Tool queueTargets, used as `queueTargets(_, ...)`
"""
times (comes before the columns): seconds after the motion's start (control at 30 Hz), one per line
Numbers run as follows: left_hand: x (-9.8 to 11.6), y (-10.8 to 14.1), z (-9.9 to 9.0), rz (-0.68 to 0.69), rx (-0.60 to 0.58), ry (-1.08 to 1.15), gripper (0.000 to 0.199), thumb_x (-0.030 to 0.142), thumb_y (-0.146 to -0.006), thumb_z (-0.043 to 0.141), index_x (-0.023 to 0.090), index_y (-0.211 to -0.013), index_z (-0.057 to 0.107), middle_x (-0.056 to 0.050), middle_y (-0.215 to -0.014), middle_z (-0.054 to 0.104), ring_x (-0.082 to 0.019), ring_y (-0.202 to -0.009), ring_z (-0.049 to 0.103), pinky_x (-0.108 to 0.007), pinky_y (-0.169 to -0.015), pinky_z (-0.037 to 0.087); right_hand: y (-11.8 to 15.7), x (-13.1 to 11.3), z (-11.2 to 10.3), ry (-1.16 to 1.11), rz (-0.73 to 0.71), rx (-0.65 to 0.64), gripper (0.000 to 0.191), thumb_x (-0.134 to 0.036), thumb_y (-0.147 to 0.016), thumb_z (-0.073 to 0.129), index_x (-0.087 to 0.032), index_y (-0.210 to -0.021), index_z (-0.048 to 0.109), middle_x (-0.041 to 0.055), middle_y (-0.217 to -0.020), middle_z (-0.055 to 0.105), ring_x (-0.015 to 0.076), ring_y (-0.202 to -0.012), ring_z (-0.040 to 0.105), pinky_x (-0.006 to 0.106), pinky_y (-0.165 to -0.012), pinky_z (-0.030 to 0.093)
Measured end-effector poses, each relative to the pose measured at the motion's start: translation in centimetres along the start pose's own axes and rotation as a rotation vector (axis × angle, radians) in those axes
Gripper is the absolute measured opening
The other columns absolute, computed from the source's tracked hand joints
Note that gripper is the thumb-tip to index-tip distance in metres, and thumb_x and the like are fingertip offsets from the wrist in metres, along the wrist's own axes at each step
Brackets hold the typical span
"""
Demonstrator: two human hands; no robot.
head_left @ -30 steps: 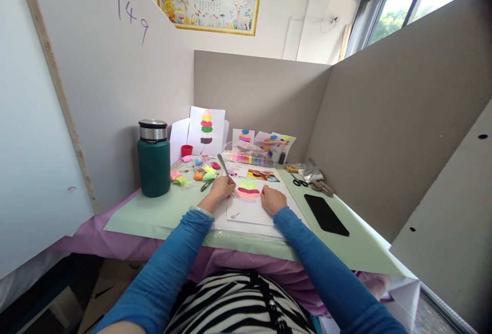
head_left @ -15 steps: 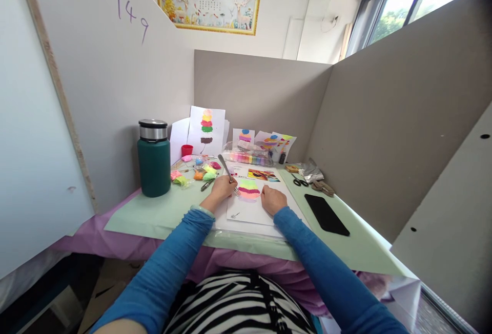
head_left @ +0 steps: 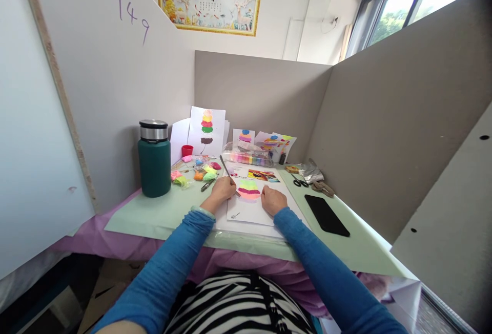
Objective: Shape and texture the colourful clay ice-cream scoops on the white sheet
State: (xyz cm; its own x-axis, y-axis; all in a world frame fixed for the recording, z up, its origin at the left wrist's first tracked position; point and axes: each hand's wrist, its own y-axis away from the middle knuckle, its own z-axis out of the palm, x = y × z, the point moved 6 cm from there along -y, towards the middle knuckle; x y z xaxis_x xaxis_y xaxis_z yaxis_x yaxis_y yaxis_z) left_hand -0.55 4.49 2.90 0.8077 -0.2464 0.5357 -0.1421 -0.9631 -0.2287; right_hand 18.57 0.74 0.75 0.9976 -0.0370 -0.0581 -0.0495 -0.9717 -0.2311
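My left hand (head_left: pixel 224 189) is closed around a metal fork (head_left: pixel 226 166). The handle slants up and away to the left, while the tines point down at the left edge of a layered clay shape. That clay shape (head_left: pixel 249 190), green, dark pink and peach in bands, lies on a white sheet of paper (head_left: pixel 251 213). On the right side of the same sheet rests my right hand (head_left: pixel 274 201), curled into a fist beside the clay. Whatever its fingers may hold is hidden.
A green flask (head_left: pixel 154 162) stands at the left. Packets of coloured clay (head_left: pixel 209 174) and a red cup (head_left: pixel 187 150) lie behind my left hand. To the right are a black phone (head_left: pixel 326 214) and scissors (head_left: pixel 300 181). Finished pictures (head_left: pixel 207 131) lean against the partition.
The fork has turned in my left hand, so it now shows more edge-on, with its tines still beside the clay. My right hand stays where it was.
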Motion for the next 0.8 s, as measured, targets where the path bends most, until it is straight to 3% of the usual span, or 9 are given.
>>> queueTargets(0.13, 0.2, -0.1, -0.2, 0.039, 0.064, 0.015, 0.020, 0.019, -0.080, 0.050, 0.013, -0.079, 0.069, -0.006, -0.061, 0.066, -0.016, -0.061, 0.061, -0.023, -0.063, 0.043, -0.1, 0.0, 0.1, -0.002, 0.000, 0.002, 0.026, -0.028, -0.094, 0.037, -0.017, -0.109, 0.056, 0.0127, -0.100, 0.069, 0.0236, -0.094, 0.064, 0.031, -0.075, 0.041)
queueTargets(0.27, 0.3, -0.1, 0.4, 0.076, -0.005, 0.040, 0.021, 0.021, -0.081, 0.050, 0.012, -0.074, 0.068, -0.004, -0.053, 0.062, -0.014, -0.053, 0.059, -0.022, -0.060, 0.042, -0.1, 0.0, 0.0, -0.004, 0.004, 0.007, 0.026, -0.028, -0.095, 0.037, -0.016, -0.109, 0.056, 0.0127, -0.100, 0.069, 0.0235, -0.094, 0.065, 0.031, -0.076, 0.041)
queueTargets(0.4, 0.1, 0.1, 0.5, 0.025, -0.054, 0.026, 0.017, 0.019, -0.078, 0.053, 0.013, -0.075, 0.068, -0.005, -0.057, 0.064, -0.014, -0.054, 0.059, -0.021, -0.060, 0.042, 0.0, -0.1, 0.0, 0.001, -0.002, 0.007, 0.025, -0.027, -0.095, 0.037, -0.017, -0.107, 0.056, 0.0124, -0.100, 0.069, 0.0233, -0.094, 0.065, 0.030, -0.075, 0.041)
queueTargets(0.67, 0.4, 0.6, -1.0, -0.009, 0.076, -0.096, 0.022, 0.015, -0.074, 0.052, 0.011, -0.085, 0.071, -0.014, -0.083, 0.071, -0.021, -0.080, 0.065, -0.025, -0.069, 0.044, 0.0, 0.0, 0.0, -0.010, -0.001, 0.010, 0.026, -0.026, -0.094, 0.037, -0.017, -0.107, 0.057, 0.0126, -0.101, 0.069, 0.0243, -0.094, 0.065, 0.032, -0.075, 0.041)
queueTargets(0.8, 0.5, 0.6, -0.8, 0.021, 0.062, -0.080, 0.022, 0.016, -0.075, 0.052, 0.013, -0.086, 0.071, -0.012, -0.081, 0.071, -0.021, -0.081, 0.065, -0.024, -0.068, 0.043, -0.1, 0.0, 0.1, -0.007, 0.003, 0.003, 0.026, -0.026, -0.094, 0.037, -0.017, -0.108, 0.056, 0.0132, -0.101, 0.069, 0.0237, -0.095, 0.064, 0.032, -0.076, 0.041)
